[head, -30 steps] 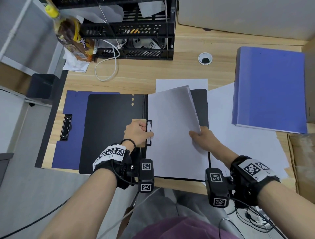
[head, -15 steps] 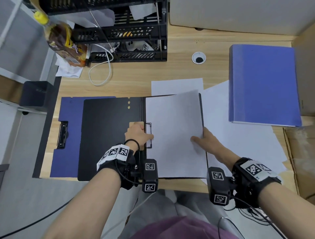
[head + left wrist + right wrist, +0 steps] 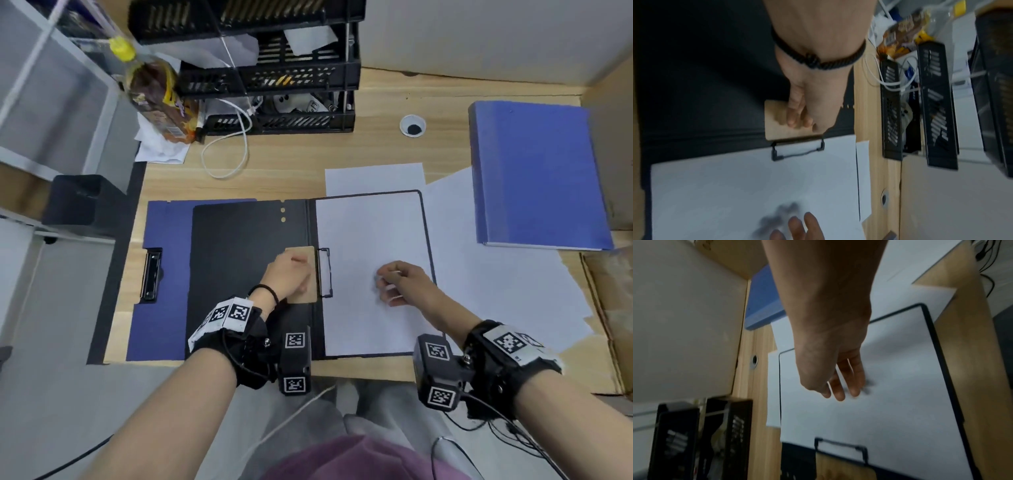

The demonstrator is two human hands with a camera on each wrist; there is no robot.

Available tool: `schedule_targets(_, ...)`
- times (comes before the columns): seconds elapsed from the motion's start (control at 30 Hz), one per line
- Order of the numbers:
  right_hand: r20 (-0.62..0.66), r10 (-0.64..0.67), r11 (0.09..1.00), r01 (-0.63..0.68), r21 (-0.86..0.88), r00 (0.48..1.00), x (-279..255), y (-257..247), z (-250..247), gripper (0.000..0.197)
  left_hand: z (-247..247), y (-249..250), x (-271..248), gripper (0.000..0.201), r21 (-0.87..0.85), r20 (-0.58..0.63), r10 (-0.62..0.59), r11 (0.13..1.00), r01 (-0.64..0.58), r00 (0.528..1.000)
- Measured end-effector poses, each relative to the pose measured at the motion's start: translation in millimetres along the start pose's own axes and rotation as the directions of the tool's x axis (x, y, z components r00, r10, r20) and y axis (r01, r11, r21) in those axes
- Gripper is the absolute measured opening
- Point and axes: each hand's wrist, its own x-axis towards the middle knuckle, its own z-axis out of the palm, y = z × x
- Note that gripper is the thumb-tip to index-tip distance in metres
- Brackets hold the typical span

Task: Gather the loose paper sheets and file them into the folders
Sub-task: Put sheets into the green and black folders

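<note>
**Sheet lying in the open black folder**

An open black plastic folder [image 3: 246, 274] is being kept flat near the front edge of the light wooden desk [image 3: 291, 178], and a white paper sheet [image 3: 370, 240] is lying in its right half. The tan clip lever [image 3: 305, 274] is being pressed by the curled fingers of the left hand [image 3: 287, 274]. The right hand [image 3: 400, 282] is being held over the sheet, fingers relaxed, gripping nothing. More loose white sheets [image 3: 496, 291] are lying by the right edge, under a closed blue folder [image 3: 534, 174].
</note>
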Motion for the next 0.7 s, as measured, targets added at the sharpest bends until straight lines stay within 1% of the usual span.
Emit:
schedule_targets(0.03, 0.031, 0.004, 1.0, -0.004, -0.017, 1.0, 0.8, -3.6, 13.0, 0.013, -10.4, -8.9, -3.4, 0.018, -0.042, -0.045, 0.0, 0.999, -0.002, 0.999)
schedule_targets(0.1, 0.064, -0.004, 0.999, 0.007, -0.047, 0.998, 3.0, -11.8, 39.8, 0.014, -33.3, -28.6, -11.9, 0.019, -0.113, -0.147, -0.007, 0.994, -0.009, 0.989)
schedule_targets(0.13, 0.075, -0.01, 0.997, 0.016, -0.074, 0.997, 5.3, -15.8, 54.1, 0.014, -46.2, -42.3, -16.1, 0.02, -0.122, -0.197, -0.014, 0.992, -0.011, 0.98)
schedule_targets(0.2, 0.089, -0.018, 0.991, 0.029, -0.131, 0.996, 10.0, -21.1, 76.3, 0.014, -67.8, -68.7, -23.1, 0.024, -0.087, -0.284, -0.044, 0.996, 0.02, 0.958)
schedule_targets(0.27, 0.094, -0.012, 0.981, 0.03, -0.191, 0.995, 15.1, -23.6, 97.9, 0.012, -89.7, -97.6, -29.2, 0.024, -0.069, -0.383, -0.116, 0.993, 0.097, 0.916)
schedule_targets(0.33, 0.024, -0.007, 0.962, 0.013, -0.274, 1.0, 22.2, -23.1, 114.7, 0.008, -105.4, -122.9, -34.7, 0.024, -0.067, -0.455, -0.193, 0.981, 0.183, 0.869)
schedule_targets(0.37, -0.032, -0.009, 0.944, -0.002, -0.33, 0.999, 24.2, -23.3, 120.9, 0.01, -110.5, -132.3, -37.1, 0.025, -0.084, -0.468, -0.225, 0.974, 0.21, 0.855)
schedule_targets(0.4, -0.089, -0.005, 0.931, -0.028, -0.364, 0.996, 25.8, -23.9, 126.1, 0.02, -114.0, -140.0, -38.5, 0.027, -0.115, -0.472, -0.24, 0.971, 0.211, 0.848)
schedule_targets(0.47, -0.162, 0.01, 0.939, -0.065, -0.337, 0.987, 25.4, -24.1, 132.9, 0.041, -117.2, -148.1, -40.8, 0.032, -0.168, -0.44, -0.254, 0.965, 0.199, 0.861)
schedule_targets(0.53, -0.197, 0.015, 0.952, -0.074, -0.298, 0.98, 25.1, -23.1, 134.7, 0.049, -119.3, -150.2, -43.2, 0.033, -0.219, -0.375, -0.258, 0.958, 0.185, 0.891)
schedule_targets(0.63, -0.228, 0.017, 0.964, -0.077, -0.256, 0.974, 27.6, -20.8, 132.5, 0.055, -122.2, -148.3, -47.1, 0.016, -0.31, -0.324, -0.253, 0.939, 0.15, 0.912)
schedule_targets(0.7, -0.202, 0.036, 0.985, -0.069, -0.158, 0.979, 24.4, -22.7, 131.2, 0.058, -126.4, -142.9, -49.9, 0.023, -0.405, -0.296, -0.234, 0.909, 0.1, 0.926)
